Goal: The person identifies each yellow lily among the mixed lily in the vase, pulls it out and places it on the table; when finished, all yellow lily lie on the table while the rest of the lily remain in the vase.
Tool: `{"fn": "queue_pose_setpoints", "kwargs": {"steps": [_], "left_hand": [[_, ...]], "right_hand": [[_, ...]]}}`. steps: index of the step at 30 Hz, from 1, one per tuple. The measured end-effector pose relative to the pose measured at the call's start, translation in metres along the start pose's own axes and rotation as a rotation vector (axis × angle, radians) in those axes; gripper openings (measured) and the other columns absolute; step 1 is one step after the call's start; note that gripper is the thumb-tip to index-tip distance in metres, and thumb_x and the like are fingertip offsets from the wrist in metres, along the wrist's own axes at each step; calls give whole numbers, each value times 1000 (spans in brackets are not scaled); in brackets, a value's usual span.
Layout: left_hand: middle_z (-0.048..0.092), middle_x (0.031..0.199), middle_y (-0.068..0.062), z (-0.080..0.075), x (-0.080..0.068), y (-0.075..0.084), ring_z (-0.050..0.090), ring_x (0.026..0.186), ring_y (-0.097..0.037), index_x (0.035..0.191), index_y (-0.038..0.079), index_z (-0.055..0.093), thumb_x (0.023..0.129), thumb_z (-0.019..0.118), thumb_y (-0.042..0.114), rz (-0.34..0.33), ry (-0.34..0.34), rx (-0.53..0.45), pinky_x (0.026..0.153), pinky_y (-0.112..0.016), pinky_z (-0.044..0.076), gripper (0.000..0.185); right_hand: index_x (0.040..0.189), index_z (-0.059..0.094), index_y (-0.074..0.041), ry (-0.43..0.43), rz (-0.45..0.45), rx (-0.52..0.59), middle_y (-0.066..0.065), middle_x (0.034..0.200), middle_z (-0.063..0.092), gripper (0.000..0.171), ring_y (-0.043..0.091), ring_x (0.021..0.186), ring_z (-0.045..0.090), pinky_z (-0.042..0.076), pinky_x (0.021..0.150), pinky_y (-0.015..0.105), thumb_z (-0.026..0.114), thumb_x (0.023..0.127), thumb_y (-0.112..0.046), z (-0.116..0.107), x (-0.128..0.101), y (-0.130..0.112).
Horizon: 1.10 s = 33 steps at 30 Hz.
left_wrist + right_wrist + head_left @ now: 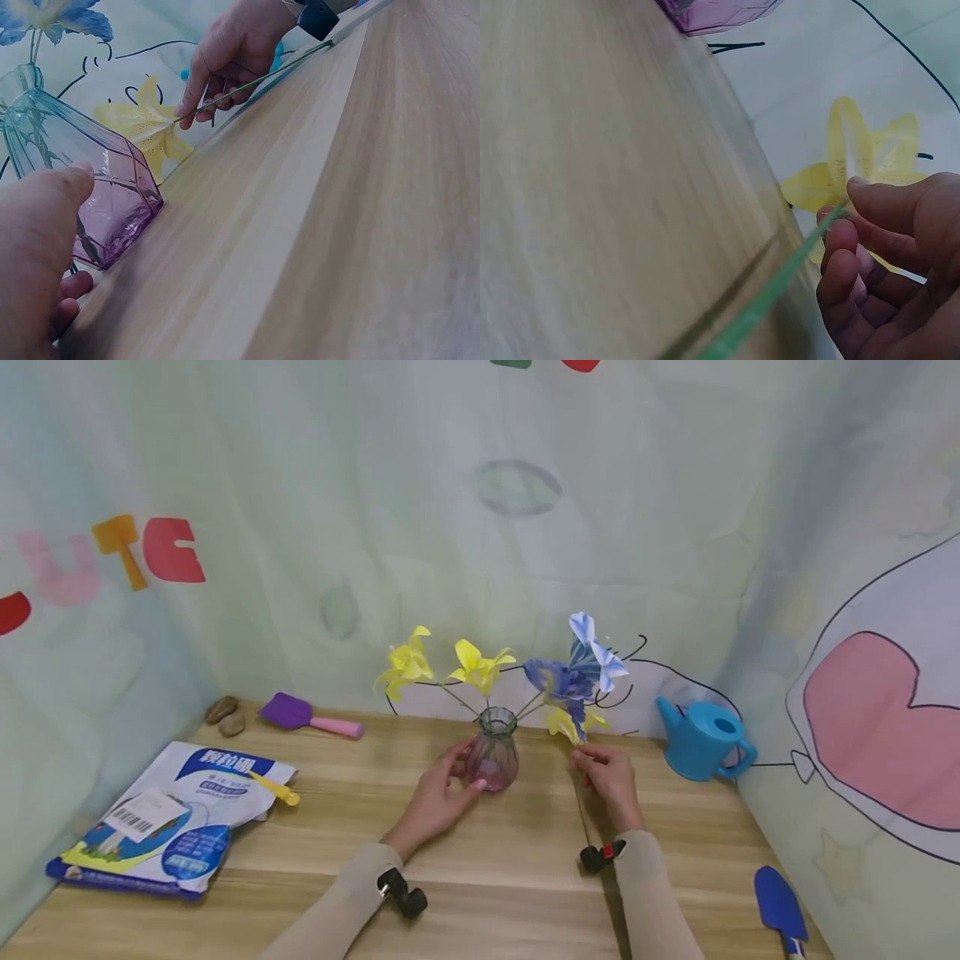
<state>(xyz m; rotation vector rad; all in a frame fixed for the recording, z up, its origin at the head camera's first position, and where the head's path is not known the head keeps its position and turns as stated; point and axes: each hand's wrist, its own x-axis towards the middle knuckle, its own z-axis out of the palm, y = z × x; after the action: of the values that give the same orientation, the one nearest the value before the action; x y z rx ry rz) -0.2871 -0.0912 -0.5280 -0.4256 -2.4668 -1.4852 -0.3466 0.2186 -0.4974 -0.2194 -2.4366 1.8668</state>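
A ribbed glass vase (492,764), green at the neck and purple below, stands on the table with two yellow flowers (477,667) and blue flowers (573,677) in it. My left hand (438,802) holds the vase low down, the thumb in front and the fingers around the far side. To the right of the vase, my right hand (611,781) pinches a yellow lily (847,157) just under its bloom, between thumb and forefinger. The lily's long green stem (769,292) slants down toward the wrist. Its bloom is partly hidden behind the blue petals in the head view.
A blue watering can (705,743) stands at the back right, with a blue trowel (780,906) at the right edge. At left lie a printed bag (172,818) with a yellow clip (277,788), a purple shovel (307,716) and several brown stones (225,714). Cloth walls (450,527) enclose the table.
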Motion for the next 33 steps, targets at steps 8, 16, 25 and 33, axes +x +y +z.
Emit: {"fn": "queue_pose_setpoints", "kwargs": {"steps": [8, 16, 25, 33], "left_hand": [[63, 149, -15, 0, -2, -4, 70, 122, -33, 163, 17, 44, 98, 80, 30, -1, 9, -7, 103, -54, 59, 75], [66, 143, -16, -3, -4, -5, 71, 121, -33, 161, 18, 46, 98, 79, 30, 7, 17, 19, 104, -56, 58, 73], [64, 146, -17, -3, 0, -2, 70, 122, -34, 161, 17, 47, 98, 79, 29, 21, 7, -3, 104, -56, 59, 72], [64, 147, -17, -1, -2, 2, 71, 121, -34, 161, 18, 47, 98, 80, 29, 24, 7, -15, 103, -56, 59, 72]], "right_hand": [[128, 75, 3, 41, -12, -43, 5, 93, 80, 37, 6, 67, 68, 56, 61, 20, 75, 102, -23, -7, -15, -20], [128, 76, -2, -35, -106, -65, 15, 114, 82, 36, 9, 79, 71, 58, 64, 22, 76, 102, -27, 0, -58, -54], [127, 76, 2, -163, -194, -7, 23, 117, 79, 33, 10, 77, 73, 57, 59, 22, 76, 101, -18, 17, -82, -78], [125, 79, -3, -213, -283, 49, 20, 121, 79, 31, 15, 70, 72, 55, 55, 23, 79, 99, -19, 48, -87, -94]]}}
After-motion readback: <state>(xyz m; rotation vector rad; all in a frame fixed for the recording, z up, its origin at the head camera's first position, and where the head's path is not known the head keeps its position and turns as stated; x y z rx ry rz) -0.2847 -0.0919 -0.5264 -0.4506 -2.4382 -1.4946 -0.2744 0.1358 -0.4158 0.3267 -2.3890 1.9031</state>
